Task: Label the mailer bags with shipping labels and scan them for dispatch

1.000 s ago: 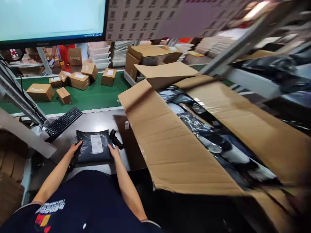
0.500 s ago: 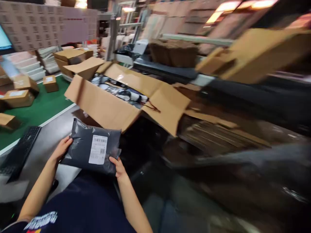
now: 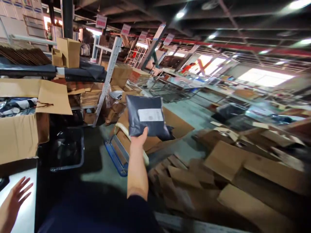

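My right hand (image 3: 139, 140) is stretched out in front of me and grips the lower edge of a dark grey poly mailer (image 3: 146, 116) with a white label on it. The mailer hangs in the air above flattened cardboard (image 3: 181, 174) on the floor. My left hand (image 3: 15, 195) is low at the left edge, fingers spread, holding nothing, over the pale table surface (image 3: 24, 213).
A large open carton (image 3: 17, 136) with dark packed goods stands at the left. A dark bin (image 3: 64, 149) and a blue cart (image 3: 116, 155) stand on the floor. Shelving (image 3: 107, 77) with folded boxes rises behind. Piles of flattened cartons (image 3: 247, 171) cover the floor on the right.
I have turned right, away from the desk. My left hand let go of the mailer; my right hand alone now holds it out over the floor.
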Tool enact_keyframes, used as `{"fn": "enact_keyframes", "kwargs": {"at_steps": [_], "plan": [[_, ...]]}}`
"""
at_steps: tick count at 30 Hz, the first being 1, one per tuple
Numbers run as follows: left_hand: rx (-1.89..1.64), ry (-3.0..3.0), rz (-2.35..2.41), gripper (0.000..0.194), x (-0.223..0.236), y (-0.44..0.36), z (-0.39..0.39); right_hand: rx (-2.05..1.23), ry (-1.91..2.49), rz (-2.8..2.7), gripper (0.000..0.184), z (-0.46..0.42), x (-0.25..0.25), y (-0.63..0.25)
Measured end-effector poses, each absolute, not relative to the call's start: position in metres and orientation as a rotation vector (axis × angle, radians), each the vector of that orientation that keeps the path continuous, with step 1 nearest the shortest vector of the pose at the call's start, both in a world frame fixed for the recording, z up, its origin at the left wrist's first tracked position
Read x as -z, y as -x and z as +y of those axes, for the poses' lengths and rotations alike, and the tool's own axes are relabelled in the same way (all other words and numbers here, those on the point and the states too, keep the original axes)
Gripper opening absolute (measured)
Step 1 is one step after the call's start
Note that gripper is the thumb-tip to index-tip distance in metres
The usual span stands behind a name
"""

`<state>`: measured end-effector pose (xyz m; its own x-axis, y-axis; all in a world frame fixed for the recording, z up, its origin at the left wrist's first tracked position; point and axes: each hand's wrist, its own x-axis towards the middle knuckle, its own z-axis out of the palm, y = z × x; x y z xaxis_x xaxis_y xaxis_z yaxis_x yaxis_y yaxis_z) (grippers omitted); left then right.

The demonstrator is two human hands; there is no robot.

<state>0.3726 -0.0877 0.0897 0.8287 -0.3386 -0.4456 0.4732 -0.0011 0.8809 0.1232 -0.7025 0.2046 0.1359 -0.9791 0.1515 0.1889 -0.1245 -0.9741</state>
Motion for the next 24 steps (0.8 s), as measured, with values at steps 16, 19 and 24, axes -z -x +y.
{"fn": "enact_keyframes", "kwargs": {"at_steps": [16,19,24], "plan": [[0.219,-1.524,0.547,0.074,-0.121,-0.355,-0.076,-0.269,1.943,-0.186,0.058,-0.548,-0.285,-0.51],[0.008,-1.374,0.786,0.077,-0.119,-0.337,-0.051,-0.144,2.29,-0.434,0.039,-0.502,-0.32,-0.599],[-0.139,-0.922,1.154,0.1,-0.044,-0.264,-0.004,-0.125,2.666,-0.717,0.02,-0.431,-0.342,-0.74]]}}
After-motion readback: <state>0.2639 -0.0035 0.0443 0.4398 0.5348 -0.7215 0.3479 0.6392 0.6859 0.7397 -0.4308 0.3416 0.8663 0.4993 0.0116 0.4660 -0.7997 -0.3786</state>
